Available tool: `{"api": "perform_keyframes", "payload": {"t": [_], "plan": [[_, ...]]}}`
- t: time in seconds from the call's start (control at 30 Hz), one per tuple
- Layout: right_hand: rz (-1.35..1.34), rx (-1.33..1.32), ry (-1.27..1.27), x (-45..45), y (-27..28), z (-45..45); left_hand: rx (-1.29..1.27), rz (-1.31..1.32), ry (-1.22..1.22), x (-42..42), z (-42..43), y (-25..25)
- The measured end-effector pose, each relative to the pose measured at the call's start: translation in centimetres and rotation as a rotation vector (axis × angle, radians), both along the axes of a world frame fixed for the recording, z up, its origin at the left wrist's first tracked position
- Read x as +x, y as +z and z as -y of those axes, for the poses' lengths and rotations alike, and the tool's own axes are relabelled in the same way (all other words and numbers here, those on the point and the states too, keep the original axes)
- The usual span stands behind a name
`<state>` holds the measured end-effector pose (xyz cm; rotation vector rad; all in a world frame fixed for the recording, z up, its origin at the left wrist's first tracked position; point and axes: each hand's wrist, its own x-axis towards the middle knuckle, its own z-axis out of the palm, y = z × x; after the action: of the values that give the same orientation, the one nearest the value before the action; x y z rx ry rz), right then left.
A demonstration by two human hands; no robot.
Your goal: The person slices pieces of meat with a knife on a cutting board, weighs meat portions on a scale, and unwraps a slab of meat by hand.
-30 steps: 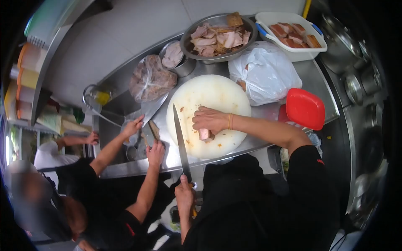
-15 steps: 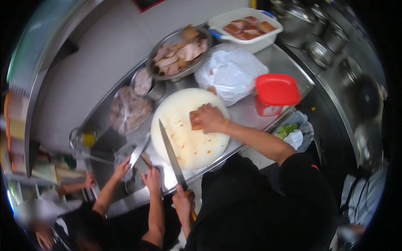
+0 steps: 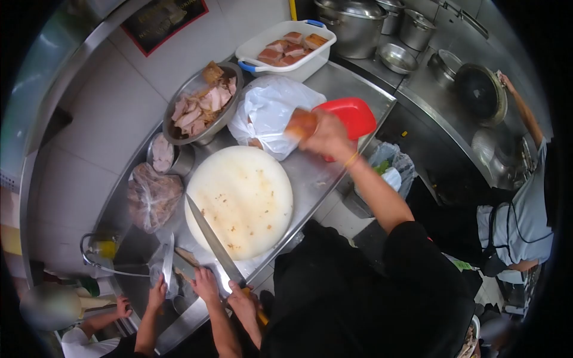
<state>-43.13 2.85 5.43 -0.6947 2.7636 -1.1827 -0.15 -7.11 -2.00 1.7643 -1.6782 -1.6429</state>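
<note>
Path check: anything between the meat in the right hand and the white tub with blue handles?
Yes, the white plastic bag. It sits on the counter between the meat, blurred in the right hand, and the tub. Clearance above the bag: can't tell from this view. The knife is off that line.

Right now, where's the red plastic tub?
In the head view, the red plastic tub is right of the white plastic bag, partly behind the person's right hand.

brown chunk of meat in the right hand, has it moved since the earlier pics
Yes: the meat has moved off the round white cutting board, toward the white plastic bag.
</note>
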Motion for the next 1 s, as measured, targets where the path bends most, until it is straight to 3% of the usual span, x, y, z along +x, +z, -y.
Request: {"api": "perform_keyframes", "payload": {"t": [0.07, 0.37, 0.6, 0.7, 1.0], "plan": [[-0.046, 0.151, -0.208, -2.3, 0.9, -1.9, 0.009, -0.009, -0.013, 0.2, -0.1, -0.1], [0.069, 0.328, -0.443, -8.1, -3.8, -4.6, 0.023, -0.028, -0.068, 1.5, -0.7, -0.6], [0.076, 0.378, -0.349, -7.6, -4.2, -4.8, 0.026, -0.032, -0.101, 3.4, -1.4, -1.1], [-0.102, 0.310, -0.408, -6.4, -3.1, -5.5, 0.033, -0.048, -0.103, 4.6, -2.0, -1.7], [-0.170, 0.128, -0.324, -4.6, 0.0, -8.2, 0.061, -0.101, -0.066, 6.6, -3.3, -2.8]]}}
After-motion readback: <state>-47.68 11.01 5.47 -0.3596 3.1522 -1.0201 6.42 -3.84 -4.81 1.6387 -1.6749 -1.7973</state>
